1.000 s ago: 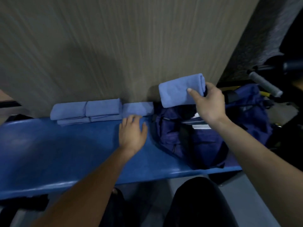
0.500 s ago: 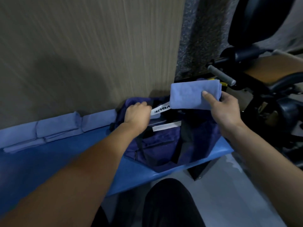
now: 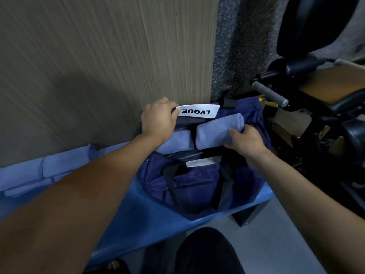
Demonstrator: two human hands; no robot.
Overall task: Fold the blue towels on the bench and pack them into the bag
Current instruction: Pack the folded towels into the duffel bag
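My left hand (image 3: 158, 120) grips the rim of the navy bag (image 3: 197, 186) on the bench (image 3: 138, 220). My right hand (image 3: 247, 142) pinches a folded blue towel (image 3: 215, 133) in its mouth, beside another packed towel (image 3: 175, 144).

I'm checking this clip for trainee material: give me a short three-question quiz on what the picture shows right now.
1. True or false: the right hand grips a folded towel at the bag opening.
2. What does the left hand hold? A) bag's rim by the white label B) a towel on the bench C) nothing
3. Where do the unpacked towels lie?

Key: 1 true; 2 A; 3 on the bench, along the wall, left of the bag.
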